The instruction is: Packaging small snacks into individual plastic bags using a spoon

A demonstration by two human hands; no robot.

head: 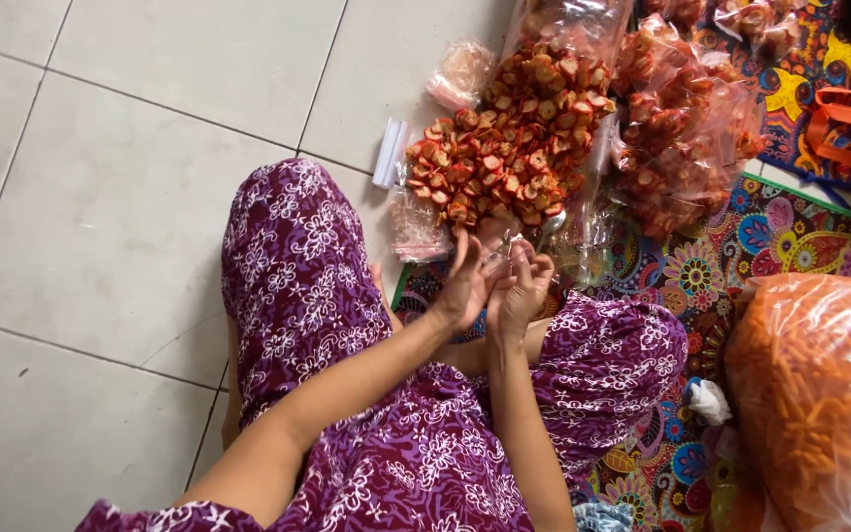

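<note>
My left hand [463, 286] and my right hand [522, 291] meet just below a heap of red-orange sliced snack chips [509, 148]. Between the fingers of both hands sits a small clear plastic bag [500, 248], pinched at its mouth. The heap lies on an open clear plastic sheet on the floor, right in front of my fingertips. My legs in purple flowered cloth [297, 286] frame the hands on both sides.
Several filled clear bags of the same chips [682, 128] lie to the right on a colourful patterned mat [790, 236]. A big bag of orange stick snacks [819, 394] stands at the right edge. A stack of small empty bags [390, 153] rests on the grey tiled floor [120, 197].
</note>
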